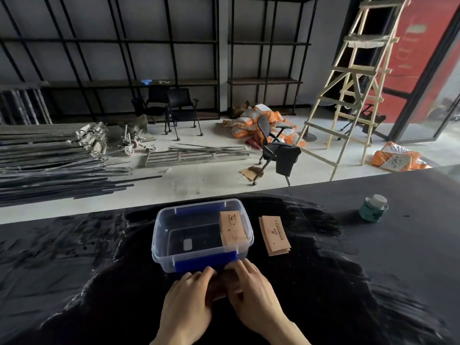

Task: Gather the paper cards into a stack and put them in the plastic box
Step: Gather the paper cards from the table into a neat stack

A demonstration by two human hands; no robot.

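A clear plastic box (161, 235) with blue clips stands on the dark table in front of me. Tan paper cards (232, 229) lean inside against its right wall. Another small stack of tan cards (273, 234) lies on the table just right of the box. My left hand (185, 302) and my right hand (251, 292) meet right in front of the box's near edge, both closed around a bunch of cards (219, 287) that my fingers mostly hide.
A small teal jar with a white lid (373, 207) stands at the table's far right. The black table (74, 270) ends just behind the box. Beyond it the floor holds chairs, metal bars, sacks and a wooden ladder.
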